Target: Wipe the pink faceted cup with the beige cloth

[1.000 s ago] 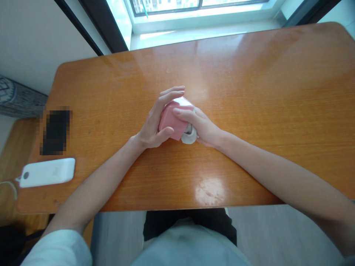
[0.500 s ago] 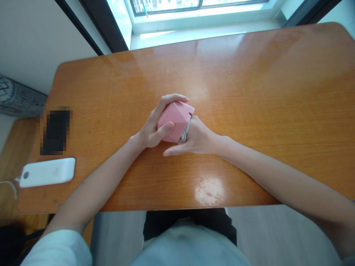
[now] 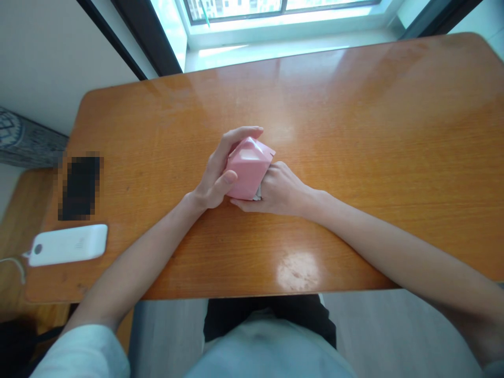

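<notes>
A pink folded-paper box (image 3: 249, 169) sits between both hands over the middle of the orange wooden table (image 3: 354, 131). My left hand (image 3: 218, 176) wraps round its left side, thumb on the near face and fingers curled over the far top edge. My right hand (image 3: 280, 190) presses against its right and lower side, fingers tucked behind and under it, thumb along the bottom. A sliver of white and grey material (image 3: 259, 193) shows at the box's lower right corner.
A white oblong device (image 3: 67, 244) with a cord lies near the table's front left corner. Behind it sits a dark pixelated object (image 3: 80, 186). A window sill (image 3: 275, 31) runs beyond the far edge, and the front table edge is close to my body.
The right hand moved from on top of the box to its right underside. The white object beside the box became almost hidden. The box tipped slightly and the left hand re-gripped it.
</notes>
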A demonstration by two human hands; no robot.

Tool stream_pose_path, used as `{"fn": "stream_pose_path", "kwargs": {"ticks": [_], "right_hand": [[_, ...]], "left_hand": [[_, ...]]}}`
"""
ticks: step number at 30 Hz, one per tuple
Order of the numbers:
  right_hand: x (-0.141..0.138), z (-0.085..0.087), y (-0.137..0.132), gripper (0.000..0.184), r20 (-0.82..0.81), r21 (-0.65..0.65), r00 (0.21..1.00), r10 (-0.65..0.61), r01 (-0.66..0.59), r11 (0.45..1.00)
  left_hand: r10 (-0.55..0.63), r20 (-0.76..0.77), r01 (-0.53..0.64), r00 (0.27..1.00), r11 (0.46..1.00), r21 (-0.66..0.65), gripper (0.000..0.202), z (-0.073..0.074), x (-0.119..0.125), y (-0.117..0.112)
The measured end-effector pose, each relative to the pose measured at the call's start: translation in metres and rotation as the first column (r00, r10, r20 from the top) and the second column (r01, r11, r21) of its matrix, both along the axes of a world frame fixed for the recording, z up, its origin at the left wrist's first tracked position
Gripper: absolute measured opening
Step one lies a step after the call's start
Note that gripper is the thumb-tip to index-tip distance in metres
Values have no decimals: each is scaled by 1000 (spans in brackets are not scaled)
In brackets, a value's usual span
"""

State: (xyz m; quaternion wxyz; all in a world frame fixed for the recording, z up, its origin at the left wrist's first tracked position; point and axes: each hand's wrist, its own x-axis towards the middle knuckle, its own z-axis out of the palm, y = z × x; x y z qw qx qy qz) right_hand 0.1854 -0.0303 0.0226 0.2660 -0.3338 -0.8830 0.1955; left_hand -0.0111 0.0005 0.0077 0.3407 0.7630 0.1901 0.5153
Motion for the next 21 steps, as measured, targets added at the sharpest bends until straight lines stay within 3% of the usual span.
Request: {"fn": "stream_pose_path", "kwargs": {"ticks": [2, 4, 6, 9, 11, 13, 14, 16, 18, 21], "right_hand": [[0, 1, 2, 33, -236, -167, 972, 15, -56, 984], [0, 4, 3, 35, -424, -338, 906, 9, -167, 926], [-2, 8, 5, 37, -530, -498, 847, -39, -274, 823], [-6, 14, 7, 39, -622, -688, 755, -209, -398, 607], [-9, 16, 7, 42, -640, -747, 690, -339, -456, 483], [-11, 17, 7, 43, -623, -778, 663, -414, -475, 411], [-12, 17, 7, 43, -616, -786, 661, -429, -472, 400], [-10, 15, 6, 45, -620, -777, 667, -413, -452, 438], [-6, 12, 6, 49, -617, -744, 716, -326, -396, 539], [0, 10, 4, 59, -530, -612, 841, -107, -292, 735]], "left_hand": [[46, -16, -44, 999, 996, 83, 83, -1, -1, 1], [68, -60, -58, 996, 986, 154, 82, -1, -2, 2], [72, -87, -53, 994, 978, 200, 79, 0, -2, 2], [51, -80, -30, 995, 968, 247, 80, 0, -2, 3], [44, -98, -19, 994, 971, 238, 83, 0, -2, 3], [53, -129, -25, 990, 978, 209, 81, 0, -3, 2], [58, -136, -30, 989, 979, 201, 79, 0, -3, 2], [48, -127, -21, 991, 978, 208, 73, -1, -3, 2], [27, -102, -5, 994, 977, 211, 68, -3, -2, 2], [-2, -62, 12, 998, 986, 166, 65, -5, -1, 3]]}}
